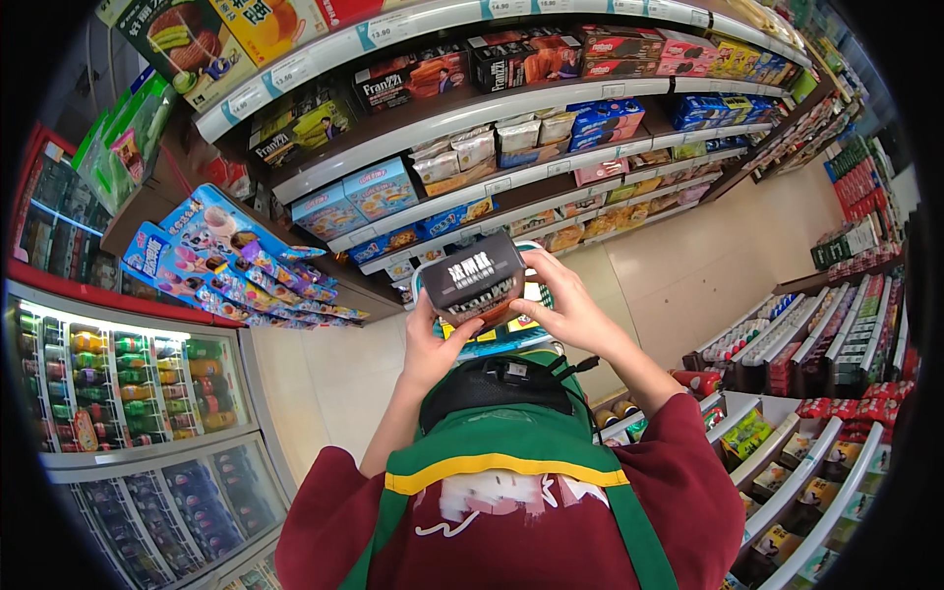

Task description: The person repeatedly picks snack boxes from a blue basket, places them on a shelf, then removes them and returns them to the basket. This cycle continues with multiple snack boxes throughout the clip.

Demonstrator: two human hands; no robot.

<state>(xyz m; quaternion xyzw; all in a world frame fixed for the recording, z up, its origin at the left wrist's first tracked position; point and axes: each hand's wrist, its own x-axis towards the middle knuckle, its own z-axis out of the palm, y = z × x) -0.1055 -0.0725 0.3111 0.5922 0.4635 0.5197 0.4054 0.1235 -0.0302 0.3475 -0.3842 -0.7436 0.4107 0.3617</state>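
A dark box of packaged snacks (472, 271), black with pale lettering on its top face, is held up in front of my body. My left hand (433, 339) grips its left side, thumb on the near lower edge. On the other side my right hand (562, 305) holds its right end, thumb across the front. Behind and below the box shows part of a teal shopping basket (511, 341) with yellow items in it. The box hides most of the basket.
Shelves of boxed snacks (413, 81) curve across the front. A blue hanging display of small packets (211, 251) stands at the left, near a glass-door drinks fridge (138, 383). Low racks (787, 462) of packaged goods line the right. Pale tiled floor (659, 285) lies between.
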